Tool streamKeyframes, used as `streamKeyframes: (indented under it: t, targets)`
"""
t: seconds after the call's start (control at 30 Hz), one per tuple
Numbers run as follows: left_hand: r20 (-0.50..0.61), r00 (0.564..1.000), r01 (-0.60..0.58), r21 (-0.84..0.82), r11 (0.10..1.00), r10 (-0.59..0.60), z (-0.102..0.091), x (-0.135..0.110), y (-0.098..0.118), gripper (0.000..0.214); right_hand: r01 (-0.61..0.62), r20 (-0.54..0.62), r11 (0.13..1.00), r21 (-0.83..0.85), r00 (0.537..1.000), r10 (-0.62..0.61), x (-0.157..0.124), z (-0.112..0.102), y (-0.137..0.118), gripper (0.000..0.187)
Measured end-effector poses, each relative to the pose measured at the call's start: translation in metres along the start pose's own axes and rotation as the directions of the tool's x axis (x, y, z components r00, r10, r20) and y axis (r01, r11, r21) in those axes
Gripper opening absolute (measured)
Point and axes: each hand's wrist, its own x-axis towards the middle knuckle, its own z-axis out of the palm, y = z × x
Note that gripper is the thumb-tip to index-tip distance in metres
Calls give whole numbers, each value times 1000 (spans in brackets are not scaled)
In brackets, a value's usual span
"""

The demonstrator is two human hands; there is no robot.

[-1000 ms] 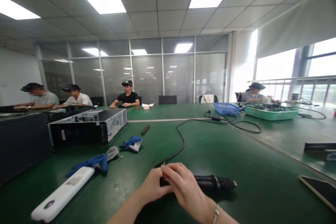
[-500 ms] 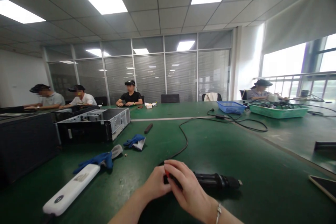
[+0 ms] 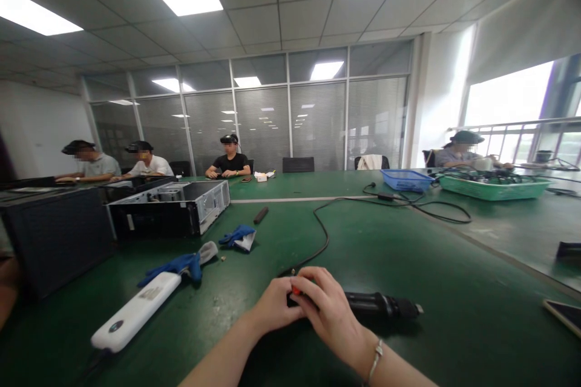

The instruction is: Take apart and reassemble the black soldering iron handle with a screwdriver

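Note:
A black electric screwdriver [image 3: 381,304] lies on the green table [image 3: 372,254], its tip pointing right and its black cable [image 3: 323,236] running away across the table. My left hand [image 3: 273,306] is closed on the tool's rear end. My right hand [image 3: 327,311] wraps over the same end from the right, fingers curled around a small red part [image 3: 295,290]. The handle's rear is hidden under both hands.
To the left lie a white oblong device [image 3: 136,312], blue gloves [image 3: 175,265] [image 3: 236,234] and an open computer case [image 3: 170,208]. A blue basket [image 3: 405,179] and green tray [image 3: 494,187] stand far right. A phone [image 3: 565,316] lies at the right edge. Several people sit at the far side.
Both hands stay on the screwdriver's rear end with little movement. The camera has tilted and shifted, so the table objects appear slightly further right and higher.

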Motion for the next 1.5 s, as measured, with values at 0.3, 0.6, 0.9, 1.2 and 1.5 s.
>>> streamKeyframes:
  t: [0.3, 0.6, 0.9, 1.2, 1.5]
  targets:
    - [-28, 999, -21, 8, 1000, 21, -1, -1, 0, 17, 119, 17, 983, 140, 992, -122, -2, -7, -7, 64]
    - [41, 999, 3, 119, 993, -8, -7, 0, 2, 43, -39, -165, 991, -132, 986, 17, 7, -39, 32, 60]
    - [76, 997, -2, 102, 995, -6, -10, -1, 6, 38, -463, 73, 616, -637, 759, 646, -65, -122, 165, 42]
    - [89, 996, 6, 140, 990, -18, -11, 0, 8, 39, -573, 10, 483, -663, 638, 770, -99, -135, 186, 37]
    - [31, 999, 17, 120, 993, -20, -10, -2, 6, 50, -478, 313, 842, -251, 783, 537, -52, -109, 119, 37]
